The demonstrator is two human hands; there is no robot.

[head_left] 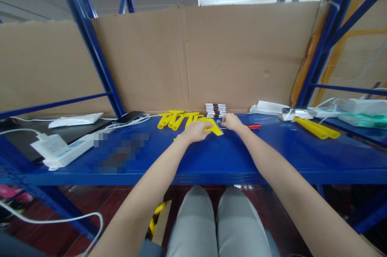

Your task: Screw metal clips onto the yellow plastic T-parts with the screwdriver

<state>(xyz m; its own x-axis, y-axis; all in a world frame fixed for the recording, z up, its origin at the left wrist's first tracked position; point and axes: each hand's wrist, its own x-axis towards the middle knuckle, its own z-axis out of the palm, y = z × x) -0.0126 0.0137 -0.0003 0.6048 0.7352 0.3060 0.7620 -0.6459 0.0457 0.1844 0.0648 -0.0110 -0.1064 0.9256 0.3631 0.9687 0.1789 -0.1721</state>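
Note:
My left hand (199,131) is closed around a yellow scraper (215,128) with a wide flat head, lying close to the table surface. Just right of it, my right hand (232,121) has its fingers pinched together; anything between them is too small to make out. By those fingertips is a small clear packet (218,121). A red-handled tool (254,126), probably a screwdriver, lies beside my right wrist, its thin shaft partly hidden behind the wrist. Several yellow T-shaped scrapers (171,119) with tube handles lie left of my left hand.
White packs with black bands (215,110) are stacked against the cardboard wall (229,55). Two yellow tubes (317,128) lie to the right near white packages (270,107). A white power strip (72,151) with cables and a dark phone (130,117) are on the left. Blue shelf posts (90,43) frame the table.

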